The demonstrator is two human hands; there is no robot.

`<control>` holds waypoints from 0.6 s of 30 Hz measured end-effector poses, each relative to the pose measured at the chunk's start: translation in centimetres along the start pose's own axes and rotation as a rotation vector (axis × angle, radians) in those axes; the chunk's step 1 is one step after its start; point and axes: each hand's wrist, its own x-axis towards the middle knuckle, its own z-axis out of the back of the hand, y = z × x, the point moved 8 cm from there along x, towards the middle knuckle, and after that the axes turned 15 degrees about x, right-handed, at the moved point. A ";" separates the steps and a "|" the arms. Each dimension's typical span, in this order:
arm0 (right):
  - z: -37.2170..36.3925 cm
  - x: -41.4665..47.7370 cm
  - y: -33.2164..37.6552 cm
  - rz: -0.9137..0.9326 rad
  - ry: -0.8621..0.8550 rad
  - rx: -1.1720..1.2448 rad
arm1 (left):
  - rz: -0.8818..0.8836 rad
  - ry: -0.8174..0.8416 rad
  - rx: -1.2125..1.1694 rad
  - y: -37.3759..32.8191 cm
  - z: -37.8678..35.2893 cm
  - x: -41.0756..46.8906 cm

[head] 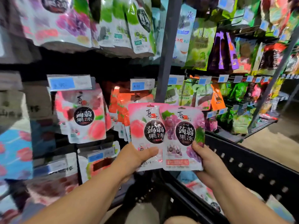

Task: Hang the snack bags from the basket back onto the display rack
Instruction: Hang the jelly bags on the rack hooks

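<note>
My left hand [137,156] grips a pink peach jelly bag [142,120] by its lower left corner. My right hand [208,160] holds a purple grape jelly bag [181,152] by its lower right edge, and this bag overlaps the peach one. Both bags are upright in front of the display rack [168,50]. A matching peach bag [80,115] hangs on the rack to the left, under a blue price tag [69,82]. Grape bags [61,21] hang on the top row. The black basket [252,164] sits below my right hand, with more bags [199,186] inside.
Orange-red bags [119,107] hang behind the held bags. Green bags [137,25] hang overhead, and more green, purple and orange snack bags [226,50] fill the rack's right section. Lower hooks at left carry other bags [97,164]. The floor [267,147] shows at right.
</note>
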 end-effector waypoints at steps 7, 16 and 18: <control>-4.1 1.4 -4.3 -0.063 0.071 -0.015 | 0.090 -0.083 0.075 2.0 4.6 -1.7; -9.1 2.9 -10.6 -0.209 0.163 0.012 | 0.101 -0.181 0.083 2.4 11.7 -4.5; -9.4 3.5 -11.9 -0.213 0.122 0.005 | 0.107 -0.210 0.097 2.5 13.4 -4.9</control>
